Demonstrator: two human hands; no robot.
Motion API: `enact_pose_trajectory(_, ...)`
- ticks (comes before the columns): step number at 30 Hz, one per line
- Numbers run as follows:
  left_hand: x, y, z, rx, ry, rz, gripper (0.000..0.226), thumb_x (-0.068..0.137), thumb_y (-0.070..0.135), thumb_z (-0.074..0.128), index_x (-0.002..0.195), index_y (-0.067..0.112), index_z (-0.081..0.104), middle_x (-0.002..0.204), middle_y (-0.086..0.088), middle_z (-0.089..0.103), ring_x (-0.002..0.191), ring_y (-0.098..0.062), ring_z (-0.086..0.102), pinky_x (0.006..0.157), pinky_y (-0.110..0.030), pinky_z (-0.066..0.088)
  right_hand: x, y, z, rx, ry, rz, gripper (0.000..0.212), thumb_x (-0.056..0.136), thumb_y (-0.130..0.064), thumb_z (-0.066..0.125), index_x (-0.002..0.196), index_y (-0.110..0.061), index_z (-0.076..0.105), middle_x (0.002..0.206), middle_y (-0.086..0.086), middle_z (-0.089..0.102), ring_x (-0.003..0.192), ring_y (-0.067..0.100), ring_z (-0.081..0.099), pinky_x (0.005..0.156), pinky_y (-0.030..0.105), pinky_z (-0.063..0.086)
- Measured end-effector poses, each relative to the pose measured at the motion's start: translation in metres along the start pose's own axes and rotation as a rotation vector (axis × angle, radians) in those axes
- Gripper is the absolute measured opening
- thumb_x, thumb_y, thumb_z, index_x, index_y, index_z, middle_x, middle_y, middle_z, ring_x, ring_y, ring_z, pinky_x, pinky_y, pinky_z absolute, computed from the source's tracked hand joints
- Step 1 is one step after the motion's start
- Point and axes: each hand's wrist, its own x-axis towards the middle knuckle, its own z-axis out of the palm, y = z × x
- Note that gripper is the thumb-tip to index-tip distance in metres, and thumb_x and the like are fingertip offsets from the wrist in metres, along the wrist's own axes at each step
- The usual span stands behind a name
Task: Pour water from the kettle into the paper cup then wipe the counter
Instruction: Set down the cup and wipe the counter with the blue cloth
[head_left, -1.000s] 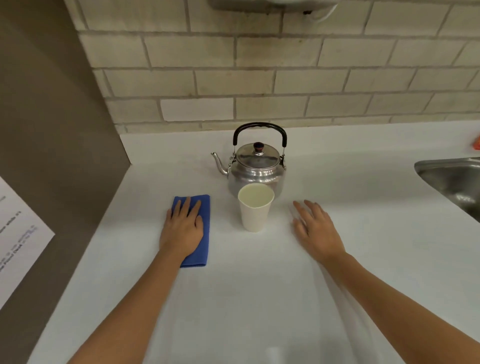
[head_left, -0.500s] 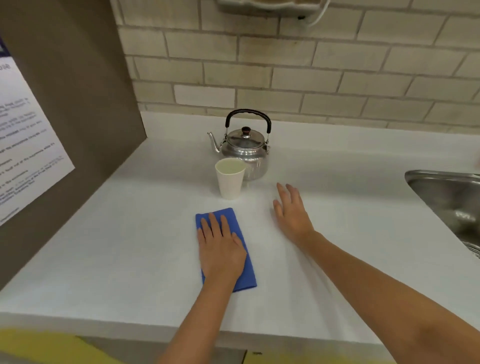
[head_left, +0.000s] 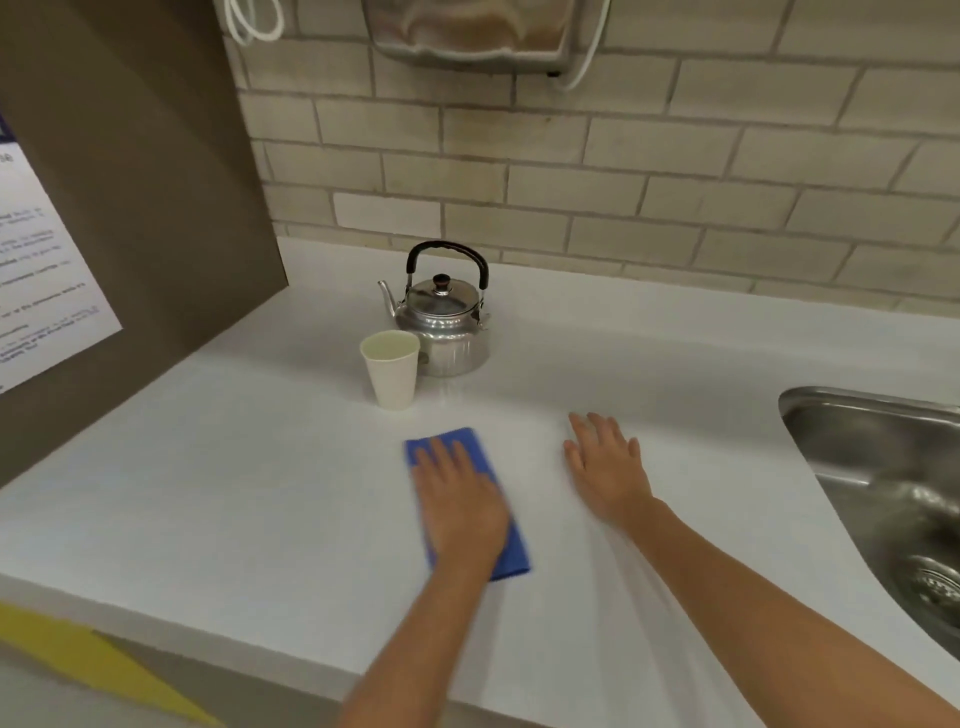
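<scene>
Two hands flat on the table (head_left: 260, 493): left hand (head_left: 460, 506) pressed open-palmed on the blue cloth (head_left: 511, 551), grip not closed around it, right hand (head_left: 608, 475) spread empty just beside, fingers apart. Since a second ago the cloth has slid from left of the paper cup (head_left: 392, 374) to in front of it, toward the table edge, so pouring looks done and wiping is underway. Kettle (head_left: 447, 322) stands upright just behind the cup, which seems to hold water; sink (head_left: 841, 415) side of the table likely still unwiped.
</scene>
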Motion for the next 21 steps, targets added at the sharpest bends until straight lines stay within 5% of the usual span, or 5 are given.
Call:
enact_pose_trajectory(3, 0.009, 0.056, 0.012, -0.035, -0.081, 0.111, 0.058, 0.098, 0.031, 0.017, 0.145, 0.004, -0.003, 0.157, -0.02, -0.005, 0.144, -0.037, -0.006, 0.119, -0.045, -0.004, 0.0, 0.024, -0.002, -0.005, 0.035, 0.01, 0.047, 0.099, -0.031, 0.027, 0.143, -0.018, 0.021, 0.15, 0.009, 0.026, 0.138, 0.026, 0.021, 0.112, 0.045, 0.02)
enact_pose_trajectory(6, 0.003, 0.03, 0.013, -0.056, -0.098, 0.169, 0.057, 0.097, 0.031, 0.017, 0.146, 0.009, -0.001, 0.158, -0.015, -0.005, 0.145, -0.03, -0.007, 0.119, -0.041, -0.005, 0.001, 0.031, 0.001, -0.053, 0.041, 0.004, 0.048, 0.098, -0.033, 0.029, 0.143, -0.018, 0.021, 0.15, 0.009, 0.026, 0.137, 0.028, 0.021, 0.112, 0.044, 0.021)
enact_pose_trajectory(10, 0.007, -0.027, 0.011, -0.081, -0.031, 0.081, 0.056, 0.097, 0.032, 0.017, 0.147, 0.011, 0.0, 0.158, -0.013, -0.003, 0.146, -0.027, -0.003, 0.119, -0.039, -0.002, 0.005, 0.027, 0.0, -0.058, 0.021, 0.031, 0.051, 0.096, -0.036, 0.029, 0.144, -0.021, 0.018, 0.151, 0.005, 0.023, 0.14, 0.029, 0.015, 0.114, 0.046, 0.016)
enact_pose_trajectory(14, 0.044, -0.006, 0.01, -0.024, -0.011, 0.039, 0.056, 0.098, 0.029, 0.016, 0.146, 0.006, 0.0, 0.157, -0.018, -0.001, 0.145, -0.033, -0.001, 0.12, -0.041, 0.0, 0.005, 0.032, 0.0, 0.002, 0.063, 0.039, 0.051, 0.097, -0.033, 0.029, 0.145, -0.02, 0.017, 0.153, 0.004, 0.022, 0.141, 0.022, 0.015, 0.116, 0.043, 0.013)
enact_pose_trajectory(21, 0.137, 0.128, 0.031, 0.013, -0.101, 0.208, 0.055, 0.099, 0.027, 0.015, 0.146, 0.003, 0.0, 0.157, -0.019, -0.002, 0.145, -0.035, -0.002, 0.12, -0.042, -0.001, 0.0, 0.052, -0.005, 0.612, 0.216, 0.109, 0.047, 0.099, -0.027, 0.027, 0.144, -0.027, 0.016, 0.152, -0.002, 0.02, 0.138, 0.015, 0.026, 0.11, 0.03, 0.03)
